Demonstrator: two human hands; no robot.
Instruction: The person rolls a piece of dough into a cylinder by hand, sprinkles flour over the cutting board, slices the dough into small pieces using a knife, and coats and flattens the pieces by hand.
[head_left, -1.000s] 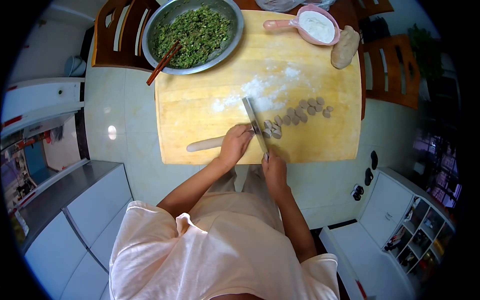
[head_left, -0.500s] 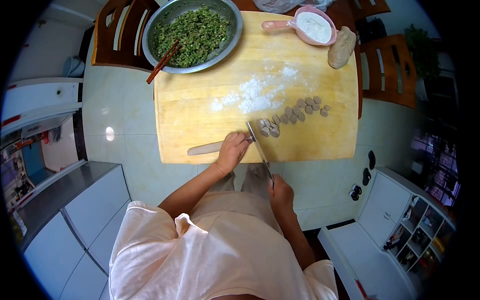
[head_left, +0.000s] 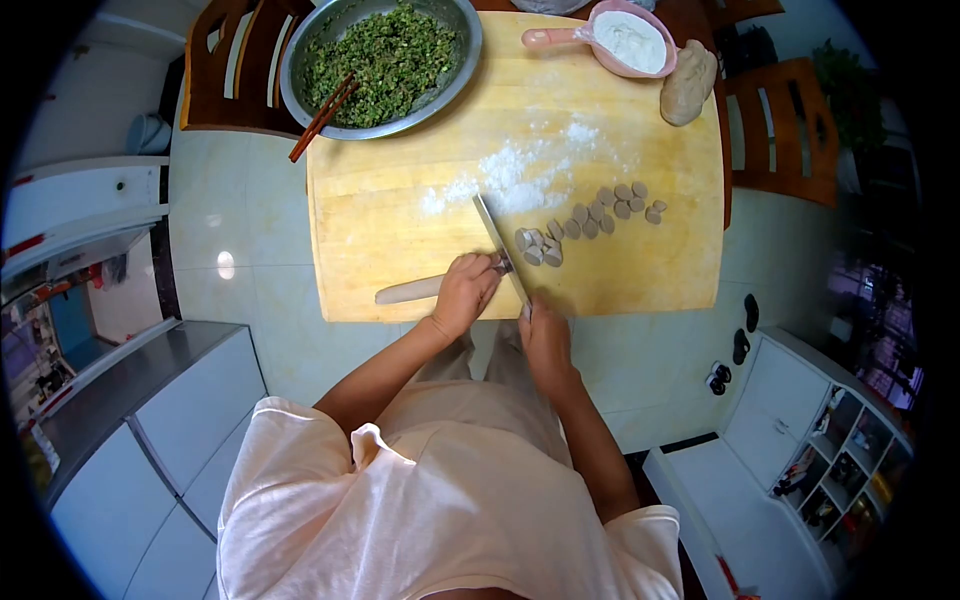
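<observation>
My left hand (head_left: 468, 293) is closed over the right end of a greyish-brown dough roll (head_left: 408, 290) near the front edge of the wooden board (head_left: 620, 285). In my right hand (head_left: 545, 338) is the handle of a kitchen knife (head_left: 490, 223), whose blade lies across the roll's end, close to my left fingertips. Right of the blade, several cut dough pieces (head_left: 580, 214) are scattered in a line toward the right. White flour (head_left: 515, 178) is spread over the board beyond the knife.
A metal bowl (head_left: 468, 75) of chopped green filling (head_left: 385, 65) stands back left, with brown chopsticks (head_left: 322, 118) over its rim. At the back right are a pink scoop (head_left: 555, 38) of flour and a larger dough lump (head_left: 688, 84). Wooden chairs (head_left: 785, 130) flank the board.
My right hand has pushed the knife forward and left, away from my body, so its blade reaches farther over the board. My left hand stays on the dough roll.
</observation>
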